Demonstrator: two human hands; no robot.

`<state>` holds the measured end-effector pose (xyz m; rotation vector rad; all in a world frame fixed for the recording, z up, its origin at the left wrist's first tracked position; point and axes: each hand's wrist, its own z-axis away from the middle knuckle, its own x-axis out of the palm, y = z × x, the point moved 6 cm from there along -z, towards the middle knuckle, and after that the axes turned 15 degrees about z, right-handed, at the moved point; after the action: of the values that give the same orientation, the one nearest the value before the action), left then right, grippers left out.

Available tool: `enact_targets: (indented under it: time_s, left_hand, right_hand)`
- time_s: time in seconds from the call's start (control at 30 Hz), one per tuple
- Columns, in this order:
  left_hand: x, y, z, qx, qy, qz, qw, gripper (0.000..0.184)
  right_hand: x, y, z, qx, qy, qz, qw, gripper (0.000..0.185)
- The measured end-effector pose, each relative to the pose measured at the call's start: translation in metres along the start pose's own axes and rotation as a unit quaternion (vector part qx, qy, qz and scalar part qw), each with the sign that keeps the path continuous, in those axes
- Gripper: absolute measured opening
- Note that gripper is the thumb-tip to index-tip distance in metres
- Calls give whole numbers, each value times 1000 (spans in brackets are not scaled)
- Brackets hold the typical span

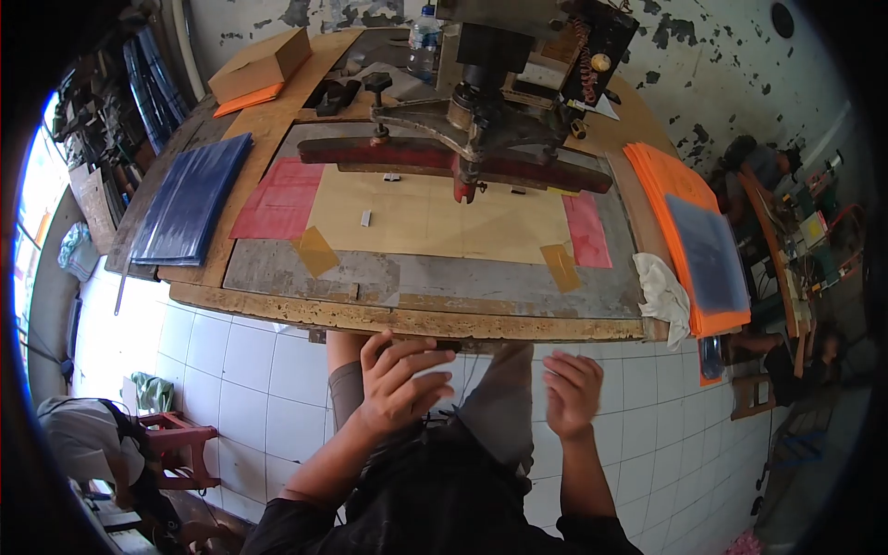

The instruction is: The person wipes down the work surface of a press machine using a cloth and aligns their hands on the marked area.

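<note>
Wooden workbench [416,316]: spans the view, its worn front edge just beyond the hands.
Metal plate [453,285]: grey and scuffed, lying on the workbench and bordered by it.
Press [469,118]: dark, hanging over the far part of the plate, its spread arms above a long bar.
Cream sheet [430,220]: on the plate, partly covered from view by the bar; whether the two touch, I cannot tell.
Red bar [407,155]: paint worn, crossing the press from side to side.
Orange stack [655,203]: at the right end of the workbench, a bluish clear sheet [710,250] on top.
Blue stack [191,199]: glossy, at the left end.
Cardboard box [262,67]: far left corner, resting over something orange.
Pink pieces [277,199]: one at each end of the cream sheet.
Left hand [404,381]: fingers spread and loosely bent, nothing seen in its hold, by the front edge; contact is unclear.
Right hand [573,393]: half curled, slightly blurred, nothing visible in it, apart from the left.
White cloth [663,294]: crumpled beside the orange stack.
Brown tape [316,252]: one strip near each lower corner of the cream sheet.
Small pale piece [366,218]: lying on the cream sheet, left of centre.
</note>
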<state>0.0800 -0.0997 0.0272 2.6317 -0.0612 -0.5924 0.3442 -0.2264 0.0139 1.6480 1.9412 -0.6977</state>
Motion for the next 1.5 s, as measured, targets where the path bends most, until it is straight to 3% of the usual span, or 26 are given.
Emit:
enact_targets:
  time_s: [0.1, 0.2, 0.27, 0.33, 0.47, 0.57, 0.67, 0.8, 0.87, 1.0, 1.1, 1.2, 1.3, 1.4, 1.5]
  left_hand:
    - [-21, 25, -21, 27, 13, 23, 999, 36]
    - [-39, 22, -35, -10, 47, -57, 997, 42]
    - [-55, 19, -39, -11, 56, -20, 998, 46]
    - [-65, 14, -37, -33, 46, 53, 997, 49]
    - [-65, 4, -28, -103, 150, 295, 938, 54]
    - [-59, -11, -33, -177, 236, 353, 888, 54]
    - [-47, -48, -50, -226, 115, 162, 954, 55]
    - [-27, -67, -64, -180, 53, 13, 982, 45]
    - [-23, -67, -64, -110, -27, -96, 989, 39]
    - [-3, -76, -37, -107, -150, -96, 978, 37]
    - [2, -72, -26, -108, -145, -125, 975, 40]
    - [5, -66, -18, -114, -136, -148, 973, 46]
    - [5, -63, -14, -122, -130, -160, 971, 52]
    - [8, -64, -12, -124, -119, -155, 973, 54]
    - [9, -66, -12, -123, -106, -149, 976, 55]
  right_hand:
    - [-53, 9, -35, 57, 109, -92, 988, 14]
    - [-92, 42, -46, 109, 156, -140, 972, 19]
    - [-108, 63, -44, 156, 196, -199, 948, 19]
    - [-110, 73, -46, 198, 204, -209, 936, 20]
    - [-112, 73, -67, 243, 152, -220, 932, 21]
    - [-104, 72, -85, 320, 73, -209, 921, 24]
    - [-50, 99, -106, 356, 5, -202, 912, 32]
    - [30, 146, -94, 407, -129, -139, 894, 38]
    - [40, 147, -92, 376, -124, -84, 915, 41]
    - [45, 158, -92, 279, -124, 64, 950, 48]
    - [36, 159, -89, 312, -127, 20, 941, 51]
    - [5, 170, -78, 185, -67, 213, 957, 56]
    - [-13, 210, -49, 242, -71, 417, 873, 64]
    - [-9, 245, -21, 338, -218, 316, 859, 68]
    - [-8, 253, -16, 332, -212, 290, 872, 65]
